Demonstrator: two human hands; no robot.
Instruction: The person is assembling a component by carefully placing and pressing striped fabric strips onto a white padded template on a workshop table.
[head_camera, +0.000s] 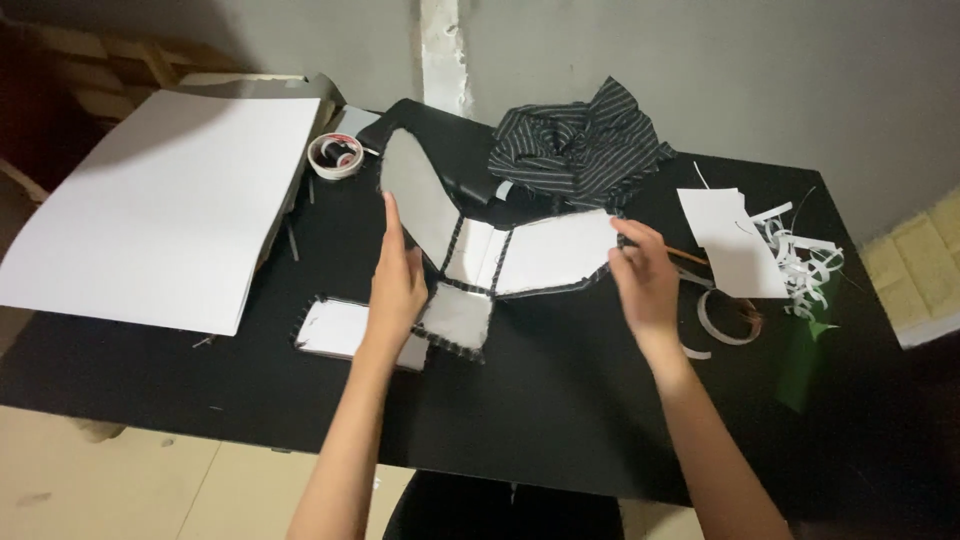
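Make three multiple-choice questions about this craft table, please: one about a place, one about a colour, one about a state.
1. Where does the striped fabric bundle lie?
A. at the far edge of the table, by the wall
B. on the floor
C. under the big white sheet

2. What colour is the table top?
A. white
B. black
C. green

3. How does the panel under the left hand stand?
A. flat on the table
B. rolled into a tube
C. tilted up from the table

Answers:
1 A, the bundle sits behind the joined fabric-edged panels, close to the grey wall.
2 B, the surface is black around the white paper scraps.
3 C, the left panel rises at a slant, while the right hand touches the other panel's edge.
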